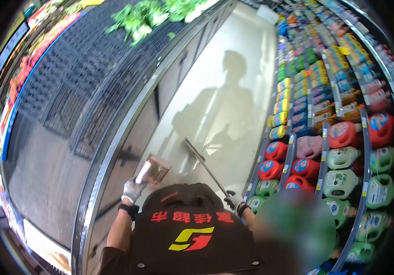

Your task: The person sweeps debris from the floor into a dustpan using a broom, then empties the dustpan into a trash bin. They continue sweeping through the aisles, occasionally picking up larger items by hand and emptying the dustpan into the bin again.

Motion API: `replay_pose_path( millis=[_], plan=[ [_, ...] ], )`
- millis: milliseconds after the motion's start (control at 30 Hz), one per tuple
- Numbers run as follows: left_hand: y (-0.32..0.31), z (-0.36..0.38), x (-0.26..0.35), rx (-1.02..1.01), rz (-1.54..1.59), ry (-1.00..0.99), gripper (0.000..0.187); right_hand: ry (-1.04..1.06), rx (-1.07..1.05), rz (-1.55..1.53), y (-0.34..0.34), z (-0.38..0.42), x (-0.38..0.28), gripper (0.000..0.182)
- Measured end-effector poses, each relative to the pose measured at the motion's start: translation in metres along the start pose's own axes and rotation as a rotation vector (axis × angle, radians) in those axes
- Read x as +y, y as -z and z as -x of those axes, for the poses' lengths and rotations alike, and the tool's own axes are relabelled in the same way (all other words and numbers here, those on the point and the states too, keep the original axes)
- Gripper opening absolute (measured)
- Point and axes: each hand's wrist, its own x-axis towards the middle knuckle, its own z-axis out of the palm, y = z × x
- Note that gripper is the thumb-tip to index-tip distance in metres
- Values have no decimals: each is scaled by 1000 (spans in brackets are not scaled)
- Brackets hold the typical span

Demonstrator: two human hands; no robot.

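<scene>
My left hand [133, 190], in a white glove with a black wrist strap, holds up a small flat pinkish-brown rectangular object [153, 169] beside the curved display case. My right hand [234, 200], also gloved, grips the near end of a long thin dark pole [206, 167]. The pole slants away to its far end on the pale floor [233, 91]. Below both hands is my black vest [190, 233] with red characters and a yellow and red logo.
A curved produce case [114, 137] with black mesh mats and leafy greens [142, 18] runs along the left. Shelves of coloured detergent bottles [343, 156] line the right. The aisle floor between them carries my shadow. A blurred patch covers the lower right.
</scene>
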Motion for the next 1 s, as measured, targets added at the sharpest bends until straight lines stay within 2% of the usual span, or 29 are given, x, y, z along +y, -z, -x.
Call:
replay_pose_path(
  millis=[67,133,167,200,233,267,333,367,433,533,600,633,667,733,800,833,867,900,933,967,1000],
  plan=[
    [-9,-25,33,-44,-6,-9,34,-74,-45,-204,17,-22,22,44],
    [-28,-65,51,15,-108,-181,34,-81,4,-431,25,-45,53,25],
    [-30,-80,77,-17,-79,-206,34,406,-98,305,39,-77,86,18],
    [-34,-94,105,-49,-50,-227,35,924,177,977,52,-108,119,15],
    [-48,-120,113,-24,1,-284,34,883,243,1057,53,-100,117,14],
    [-58,-146,129,-17,-10,-297,34,745,222,988,56,-100,109,12],
    [-80,-192,167,-39,116,-176,30,539,197,826,72,-108,92,11],
    [-89,-215,186,-48,207,-149,26,501,198,796,84,-118,79,10],
    [-110,-259,235,-19,302,-147,25,479,220,767,111,-136,44,9],
    [-125,-303,321,11,478,-198,20,562,290,757,157,-160,-20,10],
    [-130,-341,355,-83,489,-82,19,618,329,753,187,-180,-77,11],
    [-129,-339,398,-20,451,-114,19,329,265,664,206,-169,-137,15],
    [-136,-357,415,-21,452,-105,19,254,207,696,211,-215,-141,20],
    [-148,-396,444,-10,467,-232,20,629,20,1557,240,-239,-207,20],
    [-158,-438,484,-9,457,-248,22,449,88,1423,250,-300,-249,26],
    [-160,-459,505,-23,428,-279,22,510,111,1476,255,-326,-265,39],
    [-164,-480,518,-45,401,-293,22,656,137,1516,273,-315,-307,52],
    [-176,-516,522,-15,417,-292,21,690,-7,1521,286,-328,-346,38],
    [-180,-547,537,-91,491,-283,19,513,131,1337,288,-380,-351,23],
    [-178,-573,564,-98,391,-254,20,369,282,1127,291,-431,-357,13],
    [-177,-587,585,-108,291,-206,21,455,292,1164,304,-456,-376,11]
  ],
)
